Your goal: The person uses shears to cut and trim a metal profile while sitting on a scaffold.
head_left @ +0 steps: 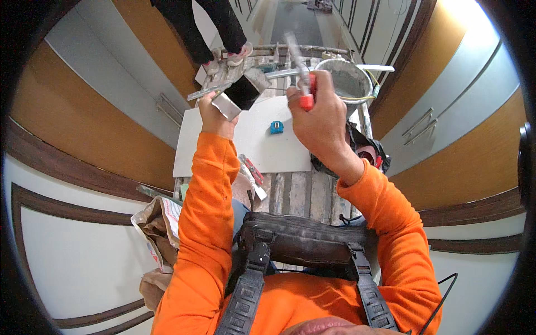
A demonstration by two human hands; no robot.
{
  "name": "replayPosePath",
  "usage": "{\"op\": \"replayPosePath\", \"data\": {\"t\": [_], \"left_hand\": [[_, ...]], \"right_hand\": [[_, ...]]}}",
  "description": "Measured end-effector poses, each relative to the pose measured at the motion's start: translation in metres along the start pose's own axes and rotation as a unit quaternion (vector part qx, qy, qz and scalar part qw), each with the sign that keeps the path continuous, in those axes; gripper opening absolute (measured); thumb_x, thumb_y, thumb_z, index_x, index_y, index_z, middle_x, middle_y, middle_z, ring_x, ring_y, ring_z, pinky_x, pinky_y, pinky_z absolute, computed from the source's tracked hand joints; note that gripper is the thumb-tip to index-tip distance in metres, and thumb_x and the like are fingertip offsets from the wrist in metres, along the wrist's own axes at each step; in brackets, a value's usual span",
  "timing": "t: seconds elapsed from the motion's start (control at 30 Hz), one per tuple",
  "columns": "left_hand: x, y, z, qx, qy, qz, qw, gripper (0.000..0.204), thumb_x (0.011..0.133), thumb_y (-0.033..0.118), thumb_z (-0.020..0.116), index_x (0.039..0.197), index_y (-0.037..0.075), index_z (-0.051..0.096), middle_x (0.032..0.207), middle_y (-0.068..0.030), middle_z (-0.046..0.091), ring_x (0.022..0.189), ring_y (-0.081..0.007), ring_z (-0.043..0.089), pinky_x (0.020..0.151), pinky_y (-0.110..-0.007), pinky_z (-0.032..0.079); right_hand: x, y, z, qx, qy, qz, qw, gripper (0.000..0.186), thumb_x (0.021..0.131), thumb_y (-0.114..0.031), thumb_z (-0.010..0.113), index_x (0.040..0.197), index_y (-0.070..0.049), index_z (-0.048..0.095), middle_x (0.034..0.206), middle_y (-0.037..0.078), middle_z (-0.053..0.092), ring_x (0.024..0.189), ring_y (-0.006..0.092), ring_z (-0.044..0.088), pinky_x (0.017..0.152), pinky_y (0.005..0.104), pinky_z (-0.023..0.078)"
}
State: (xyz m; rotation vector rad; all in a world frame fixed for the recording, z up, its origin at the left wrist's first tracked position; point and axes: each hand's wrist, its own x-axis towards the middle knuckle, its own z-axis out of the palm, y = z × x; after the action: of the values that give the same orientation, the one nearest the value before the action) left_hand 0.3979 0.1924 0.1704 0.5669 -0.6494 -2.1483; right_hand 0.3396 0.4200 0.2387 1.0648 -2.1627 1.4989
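Note:
My left hand (pixel 219 118) is closed round a box-like piece (pixel 243 92) with a black face and pale sides. A thin strip (pixel 209 91) juts out beside it; I cannot make out its kind. Raised to the right, my right hand (pixel 322 114) grips a red-handled tool (pixel 306 100) with a metal upper part, smeared by motion. Below and between both hands, a blue tape measure (pixel 276 127) rests on a white board (pixel 268 153). A red-and-grey hand tool (pixel 251 169) lies by the board's near left edge.
The board lies on a slatted, plaster-stained platform (pixel 298 192). A grey bucket (pixel 350 79) stands at far right, near a black plastic bag (pixel 365 146). Paper sacks (pixel 159 223) sit at left. Cabinets (pixel 128 78) flank both sides. Another person's legs (pixel 215 28) are at far left.

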Motion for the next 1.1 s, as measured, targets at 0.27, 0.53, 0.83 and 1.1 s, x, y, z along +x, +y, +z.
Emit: {"op": "replayPosePath", "data": {"t": [0.27,0.53,0.83,1.1], "left_hand": [[0.032,0.016,-0.013,0.043,-0.054,-0.023,0.997,0.038,0.1,0.04,0.05,0.114,0.005,0.057,0.096,-0.0097,0.067,0.08,-0.0235,0.069,0.072,-0.04,0.06],[0.044,0.032,-0.026,0.191,-0.05,-0.137,0.971,0.025,0.093,0.016,0.064,0.103,-0.002,0.05,0.077,-0.0145,0.064,0.065,-0.026,0.066,0.063,-0.043,0.059],[0.002,-0.003,-0.007,0.242,-0.087,-0.152,0.954,0.028,0.087,0.011,0.067,0.106,-0.004,0.055,0.096,-0.0162,0.065,0.076,-0.0284,0.071,0.069,-0.035,0.064],[-0.011,-0.011,0.007,0.278,-0.021,-0.176,0.944,0.016,0.088,0.016,0.072,0.099,0.005,0.07,0.088,-0.0097,0.07,0.074,-0.0201,0.069,0.066,-0.031,0.058]], "right_hand": [[-0.006,0.036,-0.002,0.001,-0.09,0.025,0.996,0.031,0.084,-0.016,0.067,0.111,-0.003,0.058,0.094,0.021,0.067,0.088,0.0421,0.068,0.075,0.0481,0.053],[-0.011,0.056,-0.013,0.068,-0.248,0.037,0.966,0.029,0.091,-0.017,0.067,0.116,-0.002,0.065,0.096,0.009,0.068,0.089,0.0169,0.064,0.086,0.0328,0.051],[-0.012,0.026,-0.009,0.11,-0.383,0.047,0.916,0.026,0.087,-0.019,0.067,0.104,0.0,0.065,0.094,0.02,0.069,0.09,0.0359,0.068,0.082,0.0413,0.051],[-0.012,0.035,-0.003,0.135,-0.35,-0.011,0.927,0.03,0.083,-0.015,0.07,0.108,0.0,0.062,0.093,0.02,0.067,0.091,0.0374,0.066,0.083,0.0421,0.051]]}}
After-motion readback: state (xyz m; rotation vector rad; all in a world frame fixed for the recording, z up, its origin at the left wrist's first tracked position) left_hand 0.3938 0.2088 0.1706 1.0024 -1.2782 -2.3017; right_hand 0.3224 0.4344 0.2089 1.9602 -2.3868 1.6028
